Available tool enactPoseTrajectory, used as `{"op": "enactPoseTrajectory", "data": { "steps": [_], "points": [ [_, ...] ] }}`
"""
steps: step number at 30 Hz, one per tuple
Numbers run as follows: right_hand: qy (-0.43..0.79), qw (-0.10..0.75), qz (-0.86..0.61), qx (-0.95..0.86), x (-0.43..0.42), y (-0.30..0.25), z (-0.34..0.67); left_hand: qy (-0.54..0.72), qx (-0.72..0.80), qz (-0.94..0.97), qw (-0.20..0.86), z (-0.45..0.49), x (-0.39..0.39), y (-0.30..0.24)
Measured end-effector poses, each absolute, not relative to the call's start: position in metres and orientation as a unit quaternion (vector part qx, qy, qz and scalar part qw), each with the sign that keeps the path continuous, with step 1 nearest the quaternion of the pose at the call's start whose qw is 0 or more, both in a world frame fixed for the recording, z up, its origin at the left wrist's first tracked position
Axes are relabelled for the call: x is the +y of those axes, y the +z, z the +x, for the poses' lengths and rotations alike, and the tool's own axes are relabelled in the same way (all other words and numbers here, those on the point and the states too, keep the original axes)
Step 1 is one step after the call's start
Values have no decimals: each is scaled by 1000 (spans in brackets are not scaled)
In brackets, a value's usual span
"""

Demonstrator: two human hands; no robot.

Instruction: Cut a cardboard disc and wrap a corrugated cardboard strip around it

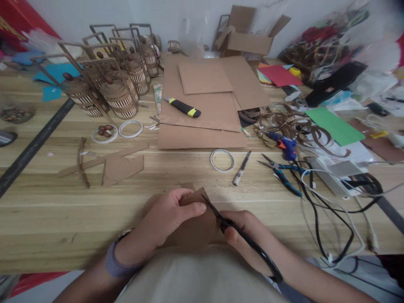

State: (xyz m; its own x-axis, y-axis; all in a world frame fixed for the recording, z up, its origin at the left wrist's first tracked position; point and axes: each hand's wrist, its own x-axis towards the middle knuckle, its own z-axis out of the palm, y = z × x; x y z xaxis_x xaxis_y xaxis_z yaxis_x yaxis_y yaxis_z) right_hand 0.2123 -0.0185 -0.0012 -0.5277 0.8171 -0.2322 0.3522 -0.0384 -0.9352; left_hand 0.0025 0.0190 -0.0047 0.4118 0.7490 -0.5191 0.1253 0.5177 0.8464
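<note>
My left hand (172, 212) pinches a piece of brown cardboard (195, 229) close to my body, thumb on its upper face. Black-handled scissors (252, 244) are gripped in my right hand (246, 231). Their blades meet the cardboard's upper right edge, just beside my left thumb. Beyond my hands lie a white ring (222, 160) and a slim pen-like tool (242, 168). Cut cardboard scraps (123, 169) rest to the left.
Stacked cardboard sheets (202, 109) carry a black and yellow utility knife (183, 107). Lidded bamboo baskets (118, 99) with tall handles stand at the back left. Pliers (284, 172), a blue glue gun (286, 145) and tangled cables (317, 214) lie on the right.
</note>
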Motion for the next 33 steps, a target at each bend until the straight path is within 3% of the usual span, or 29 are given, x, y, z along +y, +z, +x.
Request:
{"op": "enactPoseTrajectory", "data": {
  "steps": [7, 33],
  "points": [
    [544, 222, -460, -666, -20, -3, 211, 277, 517, 356, 728, 4, 15, -6],
    [573, 178, -448, -663, -21, -1, 215, 246, 517, 351, 741, 2, 13, -4]
  ]
}}
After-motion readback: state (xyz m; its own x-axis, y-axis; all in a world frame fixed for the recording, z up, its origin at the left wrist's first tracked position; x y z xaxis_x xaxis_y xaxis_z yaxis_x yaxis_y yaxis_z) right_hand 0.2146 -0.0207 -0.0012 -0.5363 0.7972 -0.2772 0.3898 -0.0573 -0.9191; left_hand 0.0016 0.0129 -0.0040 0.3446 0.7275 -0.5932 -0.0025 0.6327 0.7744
